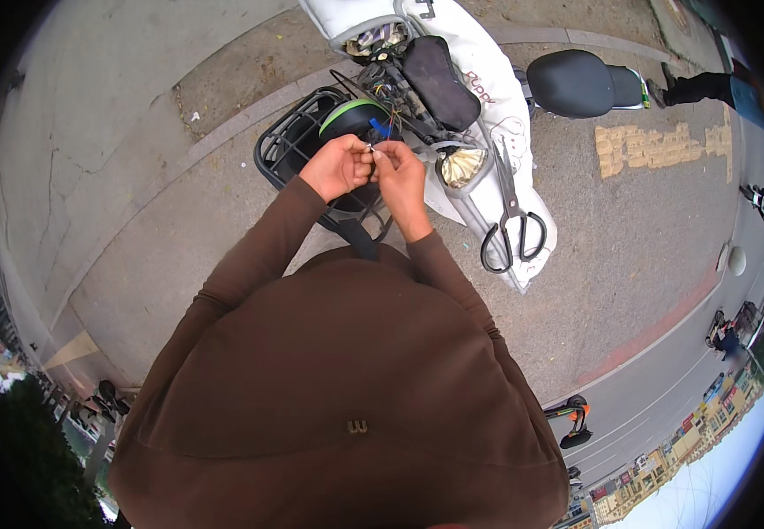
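Note:
My left hand (333, 167) and my right hand (399, 181) meet with pinched fingertips around a small pale piece (370, 148), too small to name, perhaps a wire end. Just above them are a round black and green object (344, 115), a blue piece (380, 125) and tangled dark wires (391, 93) at a scooter's handlebar area. A black wire basket (280, 132) sits behind my hands, partly hidden by them. To the right, large black-handled scissors (511, 203) lie on a white padded cover (536, 242), beside a black pouch (442, 79).
A black scooter seat (570, 81) is at upper right, near another person's dark trouser leg (699, 88). A curb (249, 104) runs across the pavement (135, 247) behind the basket. Parked two-wheelers (576, 423) and a road (637, 397) show at the right rim.

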The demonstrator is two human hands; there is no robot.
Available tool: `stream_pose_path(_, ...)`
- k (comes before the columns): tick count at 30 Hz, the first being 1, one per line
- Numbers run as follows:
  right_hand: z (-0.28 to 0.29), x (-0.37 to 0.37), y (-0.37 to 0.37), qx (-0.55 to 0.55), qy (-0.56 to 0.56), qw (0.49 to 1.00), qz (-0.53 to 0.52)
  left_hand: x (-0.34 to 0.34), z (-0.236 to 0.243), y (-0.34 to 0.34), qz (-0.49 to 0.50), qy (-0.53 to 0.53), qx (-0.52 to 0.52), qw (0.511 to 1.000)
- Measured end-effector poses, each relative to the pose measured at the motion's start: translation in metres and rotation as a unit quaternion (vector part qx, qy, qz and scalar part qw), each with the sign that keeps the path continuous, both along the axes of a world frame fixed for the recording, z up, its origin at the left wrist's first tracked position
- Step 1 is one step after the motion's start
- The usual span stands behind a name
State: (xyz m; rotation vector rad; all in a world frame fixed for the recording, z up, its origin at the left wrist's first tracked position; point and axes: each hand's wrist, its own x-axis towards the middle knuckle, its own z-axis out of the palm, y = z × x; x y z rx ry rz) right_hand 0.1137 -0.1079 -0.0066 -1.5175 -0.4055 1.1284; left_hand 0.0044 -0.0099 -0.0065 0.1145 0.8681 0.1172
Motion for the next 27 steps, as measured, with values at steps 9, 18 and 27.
stream_pose_path(9, 0.001, -0.003, -0.002, -0.013, -0.036, 0.999, 0.006, -0.011, -0.006, -0.016, -0.007, 0.01, 0.24, 0.971)
stream_pose_path(18, 0.025, 0.012, 0.002, 0.01, -0.277, 0.96, 0.039, 0.004, 0.008, -0.033, 0.069, 0.131, 0.262, 0.954)
stream_pose_path(27, 0.028, 0.035, 0.041, 0.018, -0.424, 0.906, 0.0, -0.003, 0.024, -0.026, -0.005, 0.17, 0.408, 0.897)
